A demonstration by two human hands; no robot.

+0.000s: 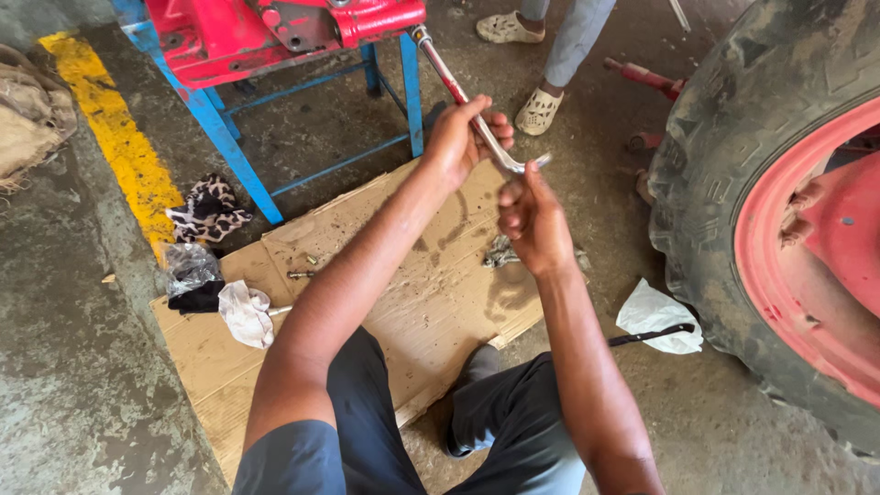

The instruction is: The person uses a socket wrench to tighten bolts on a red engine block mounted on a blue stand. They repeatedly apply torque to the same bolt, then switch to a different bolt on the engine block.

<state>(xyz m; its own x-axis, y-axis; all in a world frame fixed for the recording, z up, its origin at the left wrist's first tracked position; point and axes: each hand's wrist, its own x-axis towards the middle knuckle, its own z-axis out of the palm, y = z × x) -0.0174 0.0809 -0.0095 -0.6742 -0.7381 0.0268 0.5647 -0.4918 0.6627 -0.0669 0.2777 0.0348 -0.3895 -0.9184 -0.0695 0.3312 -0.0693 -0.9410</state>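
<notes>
The red machine part (275,32) at twelve o'clock is cut off by the top edge, so its full shape cannot be made out, and the far end of the long wrench (463,101) disappears under it where it meets a fitting. The tractor tyre (724,183) with its red rim, at three o'clock, runs out of view on the right. Another person shows only as two feet in pale clogs (536,110) near one o'clock. The small metal bits (500,252) on the cardboard, just behind the right wrist, are too small to identify.

A flattened brown cardboard sheet (431,302) lies under the arms, stained dark in patches. At nine o'clock on its edge sit a crumpled white rag (246,312), a clear plastic bag (190,266) and a spotted cloth (209,211). At four o'clock a white paper sheet (651,316) lies on the concrete with a dark slim tool (653,335) across it. A yellow painted stripe (115,137) runs along the floor at ten o'clock, beside a blue steel stand (229,147).

The left hand (463,137) is wrapped firmly around the wrench shaft near its lower end. The right hand (532,220) is curled closed just below, its fingertips pinching the wrench's open-jawed tip.
</notes>
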